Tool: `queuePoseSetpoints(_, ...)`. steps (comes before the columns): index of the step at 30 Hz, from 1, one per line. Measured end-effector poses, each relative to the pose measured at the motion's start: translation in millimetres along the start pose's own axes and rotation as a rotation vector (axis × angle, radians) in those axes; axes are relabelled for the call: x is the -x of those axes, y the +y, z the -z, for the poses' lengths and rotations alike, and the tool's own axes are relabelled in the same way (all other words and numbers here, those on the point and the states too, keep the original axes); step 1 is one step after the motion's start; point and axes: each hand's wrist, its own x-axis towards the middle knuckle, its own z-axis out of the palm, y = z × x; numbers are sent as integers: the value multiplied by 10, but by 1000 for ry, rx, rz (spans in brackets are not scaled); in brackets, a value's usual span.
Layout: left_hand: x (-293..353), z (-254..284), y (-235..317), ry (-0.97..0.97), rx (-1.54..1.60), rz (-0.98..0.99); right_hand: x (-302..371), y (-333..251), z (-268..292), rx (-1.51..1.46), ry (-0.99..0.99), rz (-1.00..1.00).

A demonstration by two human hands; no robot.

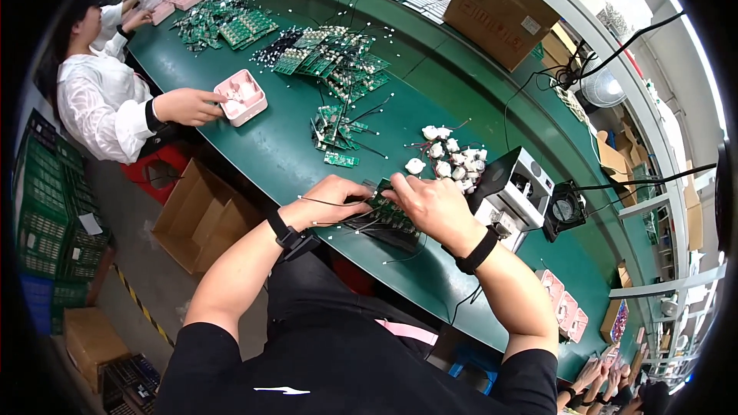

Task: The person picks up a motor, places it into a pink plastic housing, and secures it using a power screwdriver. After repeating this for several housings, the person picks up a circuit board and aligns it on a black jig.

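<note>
My left hand is closed on the left side of a green circuit board, close to the table's near edge. From the right, my right hand pinches at the same board, and its fingers hide much of it. Below both hands lie more green circuit boards with thin black wires that end in white tips. One such wire sticks out left across my left wrist. Just beyond my hands is a single small green board, with a little heap of wired boards behind it.
White round parts with wires are heaped beside a grey-and-black machine on the right. Larger board stacks lie farther back. At left, a co-worker's hand touches a pink case. An open cardboard box stands on the floor.
</note>
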Motion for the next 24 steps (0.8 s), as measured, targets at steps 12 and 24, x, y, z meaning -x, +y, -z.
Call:
queuePoseSetpoints(12,111,2,-76,43,-19,9,-35,-151,18,34,-93,16)
queuePoseSetpoints(24,-51,-148,-120,142,122,87,-213,783,-735,-227,-29,-91)
